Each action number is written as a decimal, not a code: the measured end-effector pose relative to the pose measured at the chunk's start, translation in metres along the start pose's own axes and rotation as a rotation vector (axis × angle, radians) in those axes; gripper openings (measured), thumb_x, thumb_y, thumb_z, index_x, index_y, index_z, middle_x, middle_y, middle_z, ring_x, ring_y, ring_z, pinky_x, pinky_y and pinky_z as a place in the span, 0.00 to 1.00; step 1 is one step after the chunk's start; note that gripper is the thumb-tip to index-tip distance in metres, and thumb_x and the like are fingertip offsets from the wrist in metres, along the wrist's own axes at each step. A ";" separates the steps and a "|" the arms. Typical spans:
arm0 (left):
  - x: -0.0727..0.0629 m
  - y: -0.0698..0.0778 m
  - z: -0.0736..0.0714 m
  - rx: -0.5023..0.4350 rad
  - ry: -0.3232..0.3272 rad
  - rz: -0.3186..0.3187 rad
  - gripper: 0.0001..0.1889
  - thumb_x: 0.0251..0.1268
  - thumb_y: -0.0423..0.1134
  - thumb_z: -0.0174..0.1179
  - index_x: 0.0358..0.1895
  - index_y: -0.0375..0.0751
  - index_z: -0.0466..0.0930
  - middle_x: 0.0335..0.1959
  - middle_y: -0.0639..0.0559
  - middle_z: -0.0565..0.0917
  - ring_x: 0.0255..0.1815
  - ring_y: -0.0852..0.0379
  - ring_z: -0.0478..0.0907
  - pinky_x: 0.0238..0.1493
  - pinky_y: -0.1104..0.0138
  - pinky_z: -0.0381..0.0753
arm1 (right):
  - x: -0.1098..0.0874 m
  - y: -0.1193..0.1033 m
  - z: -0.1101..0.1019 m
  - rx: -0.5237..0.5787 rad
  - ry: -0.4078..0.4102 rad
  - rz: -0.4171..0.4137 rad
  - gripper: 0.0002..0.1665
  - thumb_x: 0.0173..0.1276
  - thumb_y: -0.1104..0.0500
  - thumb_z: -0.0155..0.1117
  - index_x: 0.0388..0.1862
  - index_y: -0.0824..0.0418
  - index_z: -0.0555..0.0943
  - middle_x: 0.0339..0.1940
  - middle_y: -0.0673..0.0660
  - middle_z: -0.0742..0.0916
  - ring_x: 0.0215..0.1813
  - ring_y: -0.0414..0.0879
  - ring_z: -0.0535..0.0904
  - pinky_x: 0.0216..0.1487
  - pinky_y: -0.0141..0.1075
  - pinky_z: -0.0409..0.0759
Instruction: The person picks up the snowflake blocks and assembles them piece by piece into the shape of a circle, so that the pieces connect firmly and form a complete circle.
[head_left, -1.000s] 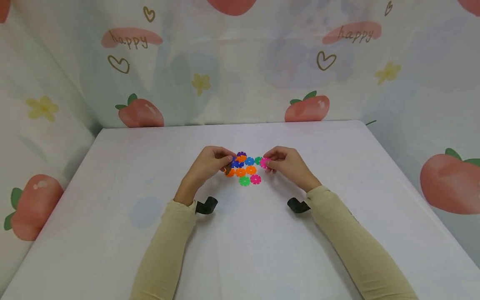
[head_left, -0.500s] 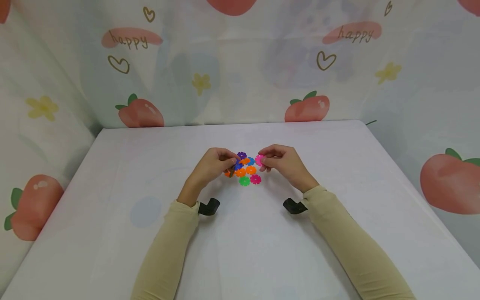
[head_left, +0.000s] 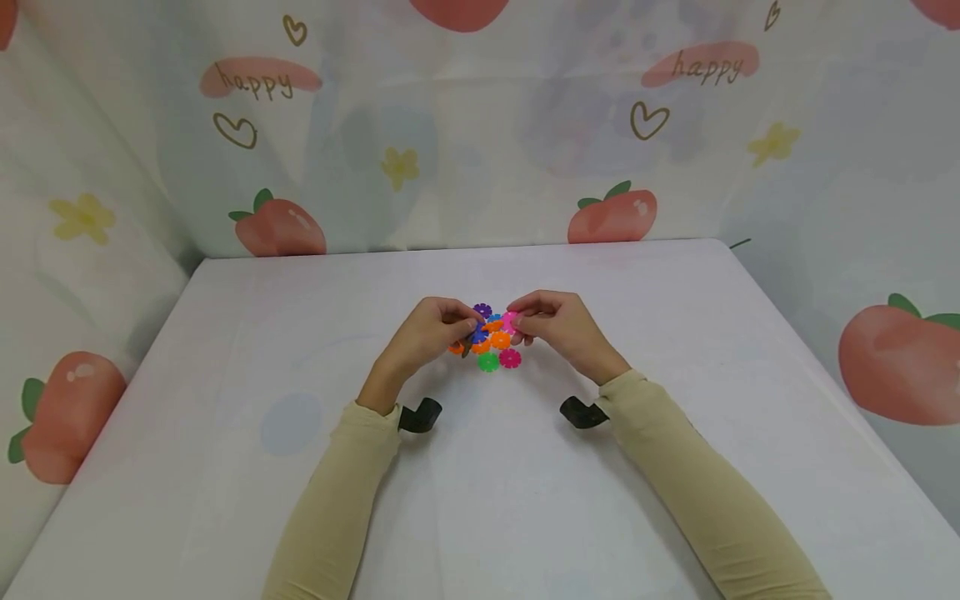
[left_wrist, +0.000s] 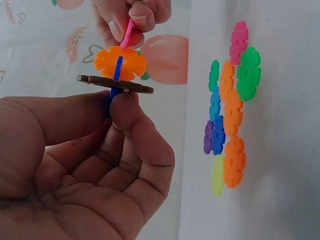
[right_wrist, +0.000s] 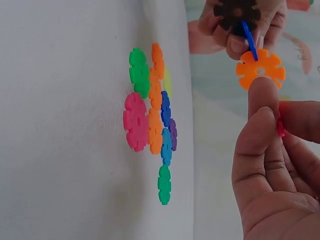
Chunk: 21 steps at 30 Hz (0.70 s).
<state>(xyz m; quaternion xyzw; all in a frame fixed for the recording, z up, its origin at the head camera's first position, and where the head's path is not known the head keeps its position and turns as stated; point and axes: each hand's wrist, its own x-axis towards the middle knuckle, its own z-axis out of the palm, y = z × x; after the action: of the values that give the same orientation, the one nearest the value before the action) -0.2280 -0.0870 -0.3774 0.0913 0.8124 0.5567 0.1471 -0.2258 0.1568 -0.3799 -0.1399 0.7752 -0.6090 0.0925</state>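
My left hand (head_left: 423,333) pinches a blue notched snowflake disc (left_wrist: 109,103) between thumb and fingers. A brown disc (left_wrist: 96,80) and an orange disc (left_wrist: 134,64) are joined to this blue one, held above the table. In my right hand (head_left: 558,327) a pink snowflake disc (left_wrist: 128,34) is pinched edge-on. In the left wrist view, its lower end meets the orange disc's rim; whether it sits in a notch I cannot tell. Most of the pink disc is behind fingers in the right wrist view.
Several loose snowflake discs lie flat on the white table (head_left: 225,350) beneath the hands, among them a pink disc (right_wrist: 136,122), a green disc (right_wrist: 139,73) and a purple disc (right_wrist: 173,135). A printed curtain (head_left: 465,183) stands behind the table.
My right hand has moved left with the pink disc, up to the joined discs. My left hand has shifted slightly right, and the held orange disc is turned.
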 end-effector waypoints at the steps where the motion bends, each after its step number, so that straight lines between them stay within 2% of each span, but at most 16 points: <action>1: 0.000 0.000 0.000 0.000 0.002 0.003 0.09 0.81 0.34 0.62 0.54 0.35 0.89 0.45 0.45 0.88 0.44 0.49 0.83 0.47 0.64 0.84 | 0.000 0.000 0.000 -0.001 0.001 0.000 0.15 0.79 0.64 0.65 0.58 0.71 0.84 0.47 0.67 0.89 0.40 0.53 0.88 0.47 0.39 0.85; 8: -0.001 0.000 0.004 0.001 0.066 0.025 0.08 0.80 0.32 0.62 0.52 0.34 0.90 0.47 0.45 0.88 0.44 0.49 0.83 0.47 0.65 0.85 | 0.003 0.000 0.007 0.006 0.021 0.003 0.13 0.78 0.67 0.65 0.57 0.72 0.85 0.45 0.67 0.89 0.39 0.55 0.87 0.47 0.37 0.85; 14: 0.000 0.000 0.005 0.006 0.122 0.002 0.08 0.81 0.31 0.61 0.51 0.35 0.90 0.46 0.45 0.88 0.42 0.49 0.83 0.46 0.64 0.86 | 0.007 -0.002 0.015 0.038 0.028 -0.027 0.13 0.78 0.68 0.65 0.56 0.75 0.84 0.46 0.68 0.88 0.37 0.54 0.87 0.47 0.37 0.86; 18: -0.001 0.002 0.001 -0.005 0.121 -0.010 0.09 0.81 0.31 0.61 0.52 0.35 0.89 0.47 0.45 0.88 0.44 0.49 0.83 0.49 0.63 0.86 | 0.008 -0.004 0.018 0.035 0.036 -0.032 0.13 0.79 0.68 0.64 0.57 0.74 0.83 0.45 0.68 0.87 0.36 0.49 0.87 0.47 0.37 0.86; 21: -0.001 0.002 -0.002 -0.013 0.109 -0.008 0.09 0.81 0.32 0.61 0.53 0.35 0.89 0.48 0.45 0.88 0.45 0.48 0.83 0.50 0.64 0.85 | 0.008 -0.004 0.018 0.022 0.040 -0.030 0.14 0.79 0.67 0.63 0.58 0.73 0.83 0.44 0.67 0.87 0.38 0.51 0.87 0.48 0.38 0.86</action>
<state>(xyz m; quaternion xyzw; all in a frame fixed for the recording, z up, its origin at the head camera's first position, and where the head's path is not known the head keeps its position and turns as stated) -0.2277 -0.0879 -0.3745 0.0567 0.8160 0.5656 0.1052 -0.2276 0.1367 -0.3800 -0.1382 0.7679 -0.6216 0.0696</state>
